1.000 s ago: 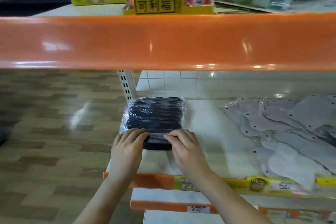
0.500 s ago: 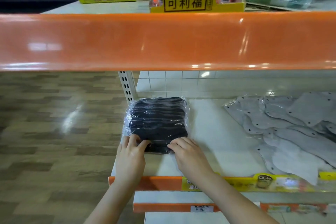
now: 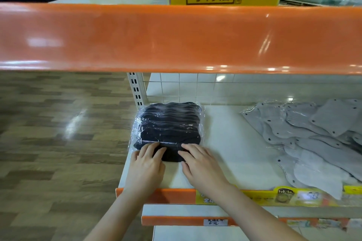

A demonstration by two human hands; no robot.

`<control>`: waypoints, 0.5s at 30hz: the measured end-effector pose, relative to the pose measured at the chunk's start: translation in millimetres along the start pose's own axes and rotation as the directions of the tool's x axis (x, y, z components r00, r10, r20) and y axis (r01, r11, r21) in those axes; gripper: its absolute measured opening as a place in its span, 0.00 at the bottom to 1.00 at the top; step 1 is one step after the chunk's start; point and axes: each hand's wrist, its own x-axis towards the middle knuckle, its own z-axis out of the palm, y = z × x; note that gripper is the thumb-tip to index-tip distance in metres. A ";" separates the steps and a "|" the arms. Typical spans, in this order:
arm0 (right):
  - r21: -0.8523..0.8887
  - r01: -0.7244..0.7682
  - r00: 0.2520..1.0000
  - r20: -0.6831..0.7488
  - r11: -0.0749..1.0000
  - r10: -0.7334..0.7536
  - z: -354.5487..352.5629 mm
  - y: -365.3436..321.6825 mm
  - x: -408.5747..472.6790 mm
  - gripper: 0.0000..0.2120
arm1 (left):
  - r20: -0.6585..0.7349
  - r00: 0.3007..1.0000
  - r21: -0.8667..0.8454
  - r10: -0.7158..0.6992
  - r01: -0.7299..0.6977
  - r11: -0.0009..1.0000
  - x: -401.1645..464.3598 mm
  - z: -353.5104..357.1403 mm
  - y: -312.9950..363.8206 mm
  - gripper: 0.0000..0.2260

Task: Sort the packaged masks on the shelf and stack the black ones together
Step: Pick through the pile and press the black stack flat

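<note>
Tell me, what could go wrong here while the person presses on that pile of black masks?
1. The stack of black masks sits at the shelf's left end, beside the open aisle; a sideways nudge could tip packs onto the floor.
2. The wrappers look glossy and slippery, so under the left hand and right hand the packs might slide apart.
3. The grey masks lie loosely spread on the right; one reaches the front edge and may slip off.

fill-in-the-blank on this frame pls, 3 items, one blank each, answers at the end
1. Both hands, left hand and right hand, rest on the near edge of the stack of ____ masks.
2. The grey masks lie to the ____ of that stack.
3. The shelf lip overhead is coloured ____.

Answers: black; right; orange
</note>
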 end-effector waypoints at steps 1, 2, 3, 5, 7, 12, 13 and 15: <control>-0.003 -0.005 1.000 0.000 1.000 0.005 0.4 0.3 0.2 0.18 | -0.002 1.000 0.001 -0.010 0.010 1.000 0.1 0.3 0.0 0.19; -0.006 -0.010 1.000 -0.001 1.000 0.010 0.7 0.7 0.3 0.18 | -0.003 1.000 0.004 -0.017 0.017 1.000 0.2 0.9 -0.2 0.18; -0.007 -0.012 1.000 -0.003 1.000 0.012 0.8 0.8 0.2 0.18 | -0.003 1.000 0.011 -0.022 0.022 1.000 0.2 1.5 -0.4 0.18; 0.003 -0.006 1.000 -0.012 1.000 0.006 0.3 0.8 0.2 0.18 | -0.003 1.000 0.035 -0.025 0.025 0.999 0.8 2.8 -1.1 0.18; 0.010 0.000 0.999 -0.032 1.000 0.001 -1.5 0.1 -0.9 0.17 | -0.002 1.000 0.067 -0.020 0.021 0.998 0.7 3.4 -1.5 0.18; 0.067 -0.027 0.997 -0.074 0.997 0.032 -9.9 1.2 -1.4 0.14 | -0.024 1.000 0.120 -0.003 0.006 0.993 6.3 -0.6 10.7 0.17; 0.097 -0.042 0.995 -0.085 0.994 0.050 -13.1 2.2 -0.9 0.14 | -0.035 0.999 0.112 0.007 -0.003 0.994 8.3 -1.7 17.2 0.16; 0.161 -0.088 0.987 -0.120 0.983 0.108 -21.5 6.8 -2.1 0.14 | -0.063 0.998 0.088 0.031 -0.025 0.996 13.3 -4.3 33.5 0.15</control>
